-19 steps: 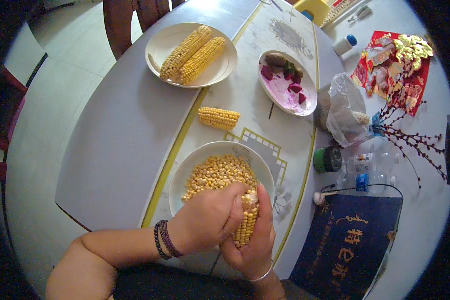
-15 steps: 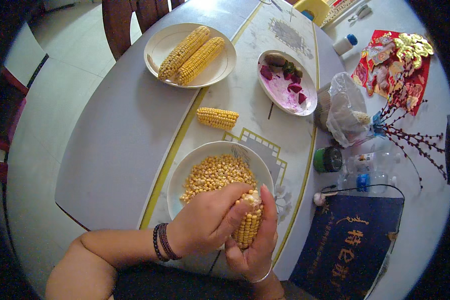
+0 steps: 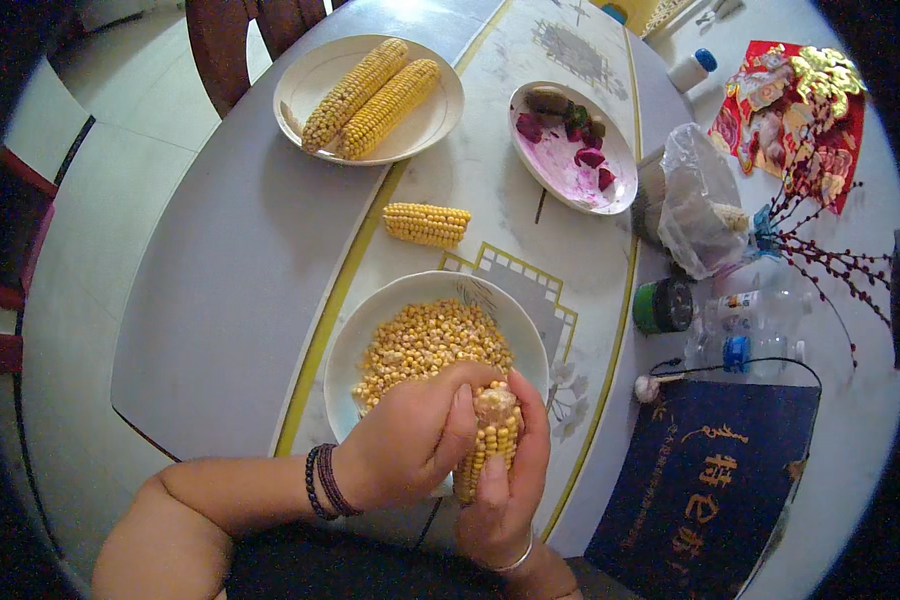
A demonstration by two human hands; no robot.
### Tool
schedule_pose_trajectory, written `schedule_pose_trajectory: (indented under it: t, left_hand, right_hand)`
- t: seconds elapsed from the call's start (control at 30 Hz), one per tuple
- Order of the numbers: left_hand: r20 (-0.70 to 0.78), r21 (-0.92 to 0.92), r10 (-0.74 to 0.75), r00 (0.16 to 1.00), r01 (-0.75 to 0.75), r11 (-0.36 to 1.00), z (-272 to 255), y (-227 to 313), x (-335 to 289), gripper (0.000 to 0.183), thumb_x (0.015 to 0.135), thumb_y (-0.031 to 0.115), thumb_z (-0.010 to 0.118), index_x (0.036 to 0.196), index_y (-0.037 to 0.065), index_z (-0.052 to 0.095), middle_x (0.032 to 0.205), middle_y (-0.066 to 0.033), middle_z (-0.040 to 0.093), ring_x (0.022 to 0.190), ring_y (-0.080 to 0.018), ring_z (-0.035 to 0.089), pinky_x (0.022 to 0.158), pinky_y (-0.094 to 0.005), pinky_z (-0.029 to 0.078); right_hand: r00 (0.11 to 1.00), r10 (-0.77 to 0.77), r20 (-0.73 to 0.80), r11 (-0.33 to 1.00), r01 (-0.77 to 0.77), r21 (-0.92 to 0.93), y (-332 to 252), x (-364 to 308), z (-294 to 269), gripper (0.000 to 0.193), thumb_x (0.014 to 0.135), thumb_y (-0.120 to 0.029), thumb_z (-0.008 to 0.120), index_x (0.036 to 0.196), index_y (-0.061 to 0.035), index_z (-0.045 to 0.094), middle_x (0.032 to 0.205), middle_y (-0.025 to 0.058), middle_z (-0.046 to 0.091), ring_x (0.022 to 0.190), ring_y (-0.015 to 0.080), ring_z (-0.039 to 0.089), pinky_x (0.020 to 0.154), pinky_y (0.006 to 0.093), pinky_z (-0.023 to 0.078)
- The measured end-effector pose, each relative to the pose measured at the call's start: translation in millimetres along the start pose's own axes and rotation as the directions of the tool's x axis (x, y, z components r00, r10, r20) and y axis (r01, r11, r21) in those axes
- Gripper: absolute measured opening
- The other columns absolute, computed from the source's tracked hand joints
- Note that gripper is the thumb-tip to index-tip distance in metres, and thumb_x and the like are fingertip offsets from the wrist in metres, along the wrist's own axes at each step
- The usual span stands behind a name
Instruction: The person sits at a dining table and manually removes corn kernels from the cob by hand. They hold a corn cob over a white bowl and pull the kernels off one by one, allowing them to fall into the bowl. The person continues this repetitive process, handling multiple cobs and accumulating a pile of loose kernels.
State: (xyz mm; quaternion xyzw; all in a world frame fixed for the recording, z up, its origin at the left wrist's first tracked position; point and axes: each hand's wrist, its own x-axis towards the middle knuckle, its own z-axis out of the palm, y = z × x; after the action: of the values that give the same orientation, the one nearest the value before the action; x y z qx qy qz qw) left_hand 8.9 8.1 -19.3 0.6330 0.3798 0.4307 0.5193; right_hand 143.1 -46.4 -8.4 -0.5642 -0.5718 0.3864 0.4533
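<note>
A partly stripped corn cob (image 3: 489,455) stands tilted between my hands, its bare pale end up and rows of yellow kernels below. My right hand (image 3: 518,480) wraps round it from the right, thumb pressed on the kernels. Curled beside its upper end, my left hand (image 3: 410,432) grips it with fingers partly hidden behind the cob. Beneath and beyond them is a white bowl (image 3: 518,335) holding many loose corn kernels (image 3: 430,345). A short piece of corn (image 3: 427,225) lies on the table past the bowl.
Far left, a plate (image 3: 435,125) carries two whole corn cobs (image 3: 390,108). An oval dish (image 3: 555,170) holds purple pieces. Along the right are a plastic bag (image 3: 695,200), a green-and-black jar (image 3: 663,305), clear bottles (image 3: 755,312) and a dark blue bag (image 3: 705,480).
My right thumb has moved up onto the front of the cob, and my left thumb has drawn back from its end. The table scene has shifted slightly in the view.
</note>
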Motion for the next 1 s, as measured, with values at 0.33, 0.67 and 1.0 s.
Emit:
schedule_pose_trajectory:
  t: [0.33,0.67,1.0]
  left_hand:
    - [-0.015,0.209,0.078,0.997,-0.073,0.975,-10.8,8.3,7.5,0.024,0.089,0.002,0.057,0.112,0.003,0.060,0.096,-0.0176,0.065,0.090,-0.0327,0.065,0.083,-0.0395,0.050]
    - [0.020,0.423,0.219,0.976,-0.207,0.882,-16.4,13.2,9.4,0.033,0.085,0.016,0.067,0.117,0.008,0.063,0.121,-0.0140,0.056,0.113,-0.0316,0.054,0.093,-0.0438,0.035]
    - [0.050,0.161,0.162,0.986,-0.168,0.973,-3.5,8.7,0.1,0.047,0.094,0.038,0.059,0.119,-0.001,0.051,0.098,-0.0212,0.061,0.088,-0.0395,0.060,0.079,-0.0449,0.048]
  right_hand:
    - [0.992,0.122,-0.032,0.942,-0.106,0.318,-6.9,6.1,-7.6,0.071,0.088,-0.021,0.053,0.147,0.0039,0.022,0.139,0.0207,0.043,0.123,0.0282,0.050,0.106,0.0409,0.040]
    - [0.996,0.016,-0.087,0.993,-0.005,0.122,3.3,8.7,-19.1,0.080,0.083,-0.021,0.070,0.146,0.0015,0.026,0.128,0.0176,0.049,0.112,0.0256,0.056,0.093,0.0372,0.050]
    - [0.952,-0.297,0.070,0.891,0.303,-0.339,20.6,-1.7,-11.0,0.085,0.081,-0.034,0.075,0.144,0.0036,0.031,0.133,0.0270,0.048,0.106,0.0407,0.057,0.084,0.0436,0.052]
